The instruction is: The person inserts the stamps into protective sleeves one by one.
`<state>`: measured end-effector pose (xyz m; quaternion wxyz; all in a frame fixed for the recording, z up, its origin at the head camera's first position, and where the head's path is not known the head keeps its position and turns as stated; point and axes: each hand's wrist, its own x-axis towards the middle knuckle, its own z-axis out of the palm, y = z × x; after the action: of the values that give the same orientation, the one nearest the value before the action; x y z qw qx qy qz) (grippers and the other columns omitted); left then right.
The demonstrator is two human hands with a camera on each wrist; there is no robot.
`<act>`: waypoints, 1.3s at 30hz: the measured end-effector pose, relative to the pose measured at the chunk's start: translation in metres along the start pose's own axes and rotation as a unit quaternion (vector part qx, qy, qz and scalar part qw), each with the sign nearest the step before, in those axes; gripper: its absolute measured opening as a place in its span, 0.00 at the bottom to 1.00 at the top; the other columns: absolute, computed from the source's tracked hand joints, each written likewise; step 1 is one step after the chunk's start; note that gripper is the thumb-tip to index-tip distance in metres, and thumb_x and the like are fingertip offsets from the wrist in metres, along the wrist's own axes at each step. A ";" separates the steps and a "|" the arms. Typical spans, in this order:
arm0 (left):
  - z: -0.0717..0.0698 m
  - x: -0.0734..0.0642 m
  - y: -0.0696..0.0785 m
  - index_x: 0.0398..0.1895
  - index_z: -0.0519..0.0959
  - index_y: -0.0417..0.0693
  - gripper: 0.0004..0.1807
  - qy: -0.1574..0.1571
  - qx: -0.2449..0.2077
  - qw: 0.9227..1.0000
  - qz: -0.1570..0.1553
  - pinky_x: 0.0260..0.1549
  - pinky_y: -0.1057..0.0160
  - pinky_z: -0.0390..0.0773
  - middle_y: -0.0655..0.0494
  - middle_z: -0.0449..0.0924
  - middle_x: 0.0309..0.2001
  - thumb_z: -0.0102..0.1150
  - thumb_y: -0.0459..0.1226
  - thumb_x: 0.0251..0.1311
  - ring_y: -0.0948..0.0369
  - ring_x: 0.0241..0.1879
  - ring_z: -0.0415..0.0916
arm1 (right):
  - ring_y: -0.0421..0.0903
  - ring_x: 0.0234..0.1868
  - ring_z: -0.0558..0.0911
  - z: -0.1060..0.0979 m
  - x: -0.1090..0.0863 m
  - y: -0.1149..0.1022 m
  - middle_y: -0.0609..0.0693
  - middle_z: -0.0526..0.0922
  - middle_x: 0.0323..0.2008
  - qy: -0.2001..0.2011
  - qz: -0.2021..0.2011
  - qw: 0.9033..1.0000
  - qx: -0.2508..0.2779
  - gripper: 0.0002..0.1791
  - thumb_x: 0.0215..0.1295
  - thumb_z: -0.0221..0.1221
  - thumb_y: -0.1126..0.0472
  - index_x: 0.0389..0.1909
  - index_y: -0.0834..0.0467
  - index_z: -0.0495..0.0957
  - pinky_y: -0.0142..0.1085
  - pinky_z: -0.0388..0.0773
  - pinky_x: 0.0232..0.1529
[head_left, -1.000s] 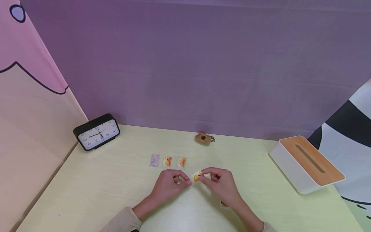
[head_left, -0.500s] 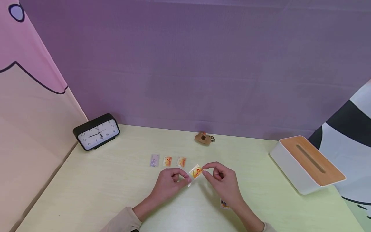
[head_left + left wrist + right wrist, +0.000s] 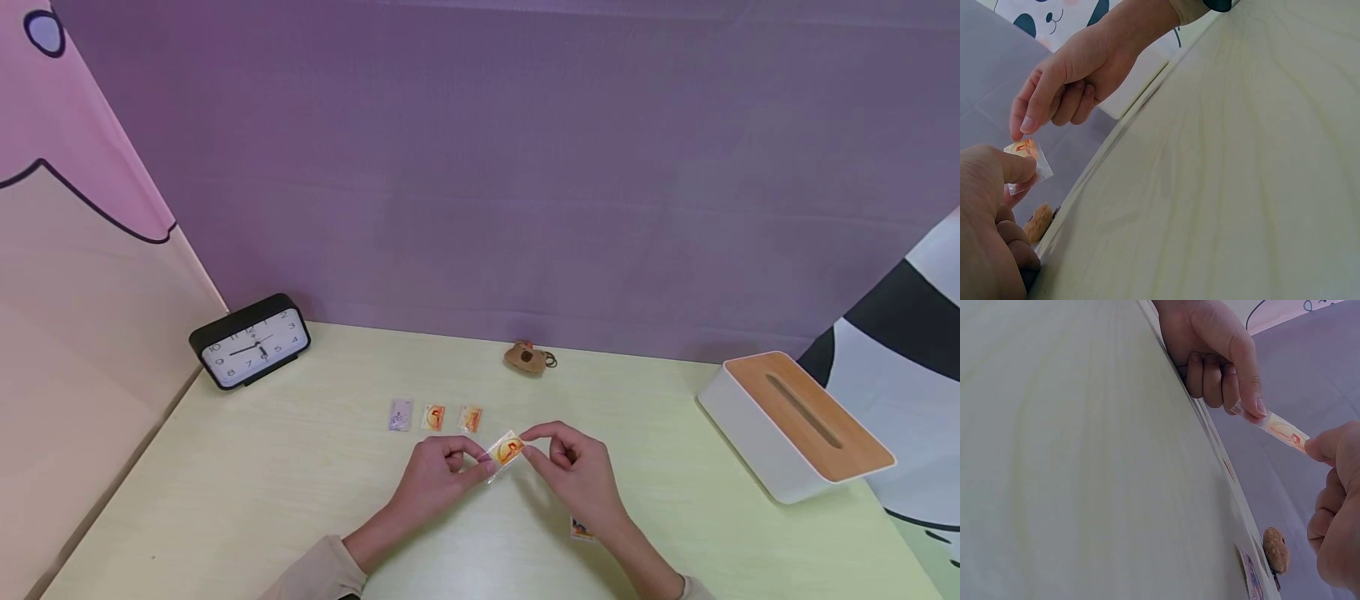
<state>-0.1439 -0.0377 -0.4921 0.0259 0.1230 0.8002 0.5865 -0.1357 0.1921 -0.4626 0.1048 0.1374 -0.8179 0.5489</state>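
Note:
Between the hands, above the table, is a small yellow-orange stamp (image 3: 507,450) with a clear plastic sleeve (image 3: 1044,170) around its lower left part. My left hand (image 3: 438,479) pinches the sleeve between thumb and forefinger. The stamp's upper right edge is pinched by the thumb and forefinger of my right hand (image 3: 577,471). How far the stamp sits inside the sleeve is hard to tell. Behind the left hand, a purple stamp (image 3: 401,415) and two orange ones, a left one (image 3: 432,417) and a right one (image 3: 470,418), lie in a row. Another stamp (image 3: 581,528) lies partly hidden under the right wrist.
A black-framed clock (image 3: 251,342) stands at the back left. Near the back edge lies a small brown plush pendant (image 3: 527,358). A white tissue box (image 3: 772,446) with a wooden lid is at the right of the pale table (image 3: 285,475). A purple curtain (image 3: 480,167) hangs behind.
My right fingers shifted from over the stamp's face to its upper right edge, showing more of it. Since half a second ago the stamp has come slightly down. The left hand stayed nearly still.

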 end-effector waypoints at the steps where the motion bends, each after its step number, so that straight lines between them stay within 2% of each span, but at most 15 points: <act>1: 0.000 0.000 0.000 0.33 0.91 0.50 0.06 0.000 0.000 1.000 0.001 0.24 0.68 0.53 0.66 0.53 0.17 0.82 0.39 0.62 0.68 0.21 0.50 | 0.32 0.22 0.58 0.000 0.000 0.000 0.48 0.58 0.19 0.001 -0.002 1.000 0.000 0.12 0.65 0.76 0.71 0.43 0.52 0.91 0.28 0.58 0.23; 8: 0.000 0.000 0.000 0.33 0.92 0.50 0.06 0.003 0.000 1.000 0.004 0.24 0.68 0.54 0.65 0.53 0.17 0.82 0.38 0.62 0.68 0.22 0.51 | 0.32 0.22 0.57 0.001 0.000 0.001 0.49 0.57 0.19 -0.001 -0.005 1.000 0.006 0.13 0.65 0.76 0.72 0.44 0.52 0.91 0.28 0.57 0.22; 26: 0.001 0.001 0.000 0.35 0.91 0.47 0.07 -0.001 0.010 1.000 0.000 0.25 0.68 0.56 0.66 0.54 0.17 0.81 0.38 0.63 0.67 0.21 0.53 | 0.31 0.22 0.57 0.006 -0.004 0.006 0.49 0.58 0.18 -0.044 -0.033 0.998 0.015 0.11 0.66 0.76 0.71 0.44 0.53 0.92 0.28 0.57 0.20; 39: 0.001 0.000 0.001 0.34 0.91 0.48 0.06 -0.003 0.007 1.000 0.002 0.24 0.67 0.54 0.66 0.53 0.17 0.81 0.39 0.63 0.68 0.21 0.51 | 0.31 0.22 0.57 0.007 -0.006 0.004 0.48 0.58 0.19 -0.071 -0.018 0.997 0.011 0.09 0.69 0.74 0.69 0.46 0.54 0.91 0.28 0.56 0.22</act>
<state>-0.1435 -0.0367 -0.4912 0.0261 0.1271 0.8040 0.5803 -0.1319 0.1876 -0.4702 0.0550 0.1920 -0.8147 0.5444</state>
